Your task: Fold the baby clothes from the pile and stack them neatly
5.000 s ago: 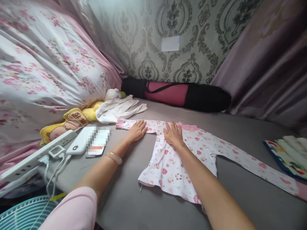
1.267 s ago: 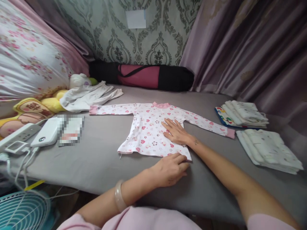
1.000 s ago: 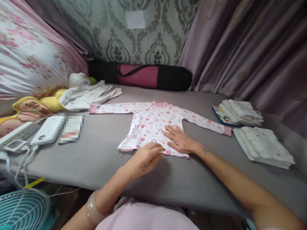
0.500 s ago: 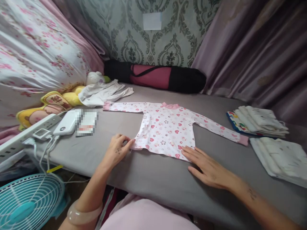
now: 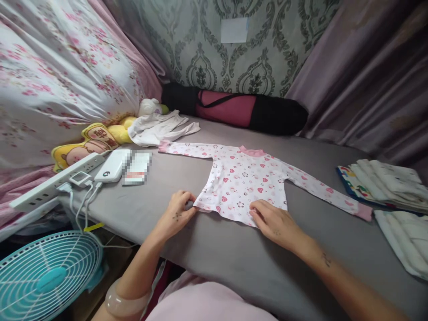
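A small long-sleeved shirt (image 5: pixel 245 183), white with pink hearts and flowers and pink cuffs and collar, lies spread on the grey bed sheet (image 5: pixel 200 249). Its sleeves stretch out to both sides and the hem faces me. My left hand (image 5: pixel 177 214) pinches the hem's left corner between thumb and fingers. Farther right along the hem, my right hand (image 5: pixel 277 223) rests on the cloth with bent fingers, thumb close to the fingertips, gathering the fabric; its palm covers part of the lower right edge.
Folded cloths (image 5: pixel 384 183) lie in piles at the right. On the left are a power strip (image 5: pixel 56 183), a white power bank (image 5: pixel 113 166), a crumpled white garment (image 5: pixel 160 129) and a yellow cushion (image 5: pixel 96 142). A blue fan (image 5: pixel 50 276) stands below; a long black-and-pink bag (image 5: pixel 230 109) lies at the back.
My right hand has slid left along the hem, and its outstretched fingers have curled onto the cloth. My left hand stays at the left corner. The whole view has shifted slightly.
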Motion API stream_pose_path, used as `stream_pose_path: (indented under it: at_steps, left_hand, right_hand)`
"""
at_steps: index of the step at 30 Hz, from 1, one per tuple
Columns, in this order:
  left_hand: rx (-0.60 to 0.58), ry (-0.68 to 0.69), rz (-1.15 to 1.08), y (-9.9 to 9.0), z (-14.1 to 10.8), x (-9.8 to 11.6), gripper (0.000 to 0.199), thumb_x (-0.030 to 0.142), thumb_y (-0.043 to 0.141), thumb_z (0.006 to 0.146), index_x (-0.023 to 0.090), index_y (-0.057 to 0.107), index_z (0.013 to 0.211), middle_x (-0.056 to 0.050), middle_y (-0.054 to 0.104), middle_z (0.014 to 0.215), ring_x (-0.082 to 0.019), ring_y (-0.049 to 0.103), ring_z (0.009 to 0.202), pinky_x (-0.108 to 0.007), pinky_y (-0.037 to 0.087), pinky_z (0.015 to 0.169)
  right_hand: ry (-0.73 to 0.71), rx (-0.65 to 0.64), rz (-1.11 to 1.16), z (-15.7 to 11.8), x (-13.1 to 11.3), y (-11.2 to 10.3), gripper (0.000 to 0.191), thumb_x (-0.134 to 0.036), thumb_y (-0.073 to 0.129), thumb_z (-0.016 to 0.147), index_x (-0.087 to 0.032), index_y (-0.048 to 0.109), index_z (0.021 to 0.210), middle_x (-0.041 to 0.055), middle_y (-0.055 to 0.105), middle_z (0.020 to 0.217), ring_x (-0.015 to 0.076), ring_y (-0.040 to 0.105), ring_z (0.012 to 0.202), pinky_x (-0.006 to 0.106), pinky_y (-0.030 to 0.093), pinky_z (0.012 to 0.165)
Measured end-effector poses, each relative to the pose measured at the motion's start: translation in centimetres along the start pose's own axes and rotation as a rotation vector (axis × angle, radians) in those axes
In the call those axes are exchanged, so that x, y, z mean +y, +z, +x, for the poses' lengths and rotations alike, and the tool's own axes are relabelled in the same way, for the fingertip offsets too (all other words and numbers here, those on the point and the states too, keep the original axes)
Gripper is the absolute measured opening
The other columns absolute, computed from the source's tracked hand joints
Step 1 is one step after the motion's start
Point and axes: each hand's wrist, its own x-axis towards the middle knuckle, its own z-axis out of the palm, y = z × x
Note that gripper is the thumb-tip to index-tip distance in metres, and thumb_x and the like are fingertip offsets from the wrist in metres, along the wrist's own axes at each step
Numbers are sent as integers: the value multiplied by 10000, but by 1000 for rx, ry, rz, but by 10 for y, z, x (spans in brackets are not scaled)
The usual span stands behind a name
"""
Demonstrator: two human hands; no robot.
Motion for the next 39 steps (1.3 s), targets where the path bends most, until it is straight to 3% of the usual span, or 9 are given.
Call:
stream_pose_path:
  at_steps: [6,9,14,19,24,27,30,34,39]
  left_hand:
    - [73,-112,-236,13,10,12,115,305,469,857,222,499,931,29,597,780,-135,560,693,-248,426,642]
    - [49,-104,-189,19,13,13,187,238,441,847,238,461,1032,54,592,727,-123,531,614,-237,406,602]
    - [63,143,162,4,8,6,401,149,377,845,231,453,1230,-16,635,919,-152,565,737,-270,435,711]
    - [-82,333,514,-15,9,-5,450,109,320,878,222,526,1263,-69,610,974,-174,567,778,-275,439,697]
    - [-163,420,503,-18,14,-14,391,115,331,911,222,576,1197,-75,571,983,-157,560,778,-264,454,700]
    - [-193,442,423,-20,14,-14,403,106,362,900,236,548,1233,-70,557,1023,-147,572,820,-252,461,732]
    - [-215,421,392,-21,14,-11,407,89,371,884,239,554,1215,-58,548,1003,-135,567,784,-245,459,723]
    - [-220,419,349,-22,14,-11,408,87,380,878,228,554,1219,-54,546,979,-133,565,779,-245,464,736]
    - [-282,404,305,-27,15,-10,455,78,384,864,242,562,1249,-53,554,983,-133,565,798,-240,459,752]
  right_hand:
    - [55,113,-48,5,9,20,319,-355,369,987,-200,598,1147,104,631,1184,228,608,1047,374,462,898]
    - [-55,86,-91,7,11,30,491,-397,337,996,-181,432,1427,139,374,1518,280,336,1395,484,288,1118]
    - [-53,-31,-92,7,15,40,544,-428,217,1019,-259,249,1535,79,146,1616,257,104,1481,524,159,1174]
    - [-50,-71,-99,7,15,40,524,-422,224,1018,-294,281,1523,63,138,1619,266,96,1481,535,150,1172]
    - [-69,-135,-133,15,9,12,488,-388,339,992,-259,415,1456,121,294,1564,302,254,1436,523,276,1117]
    - [-74,-163,-156,37,-2,-10,374,-304,336,984,-206,640,1178,134,582,1289,265,541,1193,431,411,995]
    - [-22,-104,-156,75,-19,-14,437,-233,241,988,-164,672,994,126,663,1067,231,608,1019,388,434,938]
    - [-96,28,-89,131,-33,14,510,-287,250,980,-64,445,1395,176,380,1509,263,319,1401,409,251,1135]
    - [65,-36,-44,167,-23,47,675,-433,190,976,-57,179,1537,114,90,1616,249,55,1486,465,33,1193]
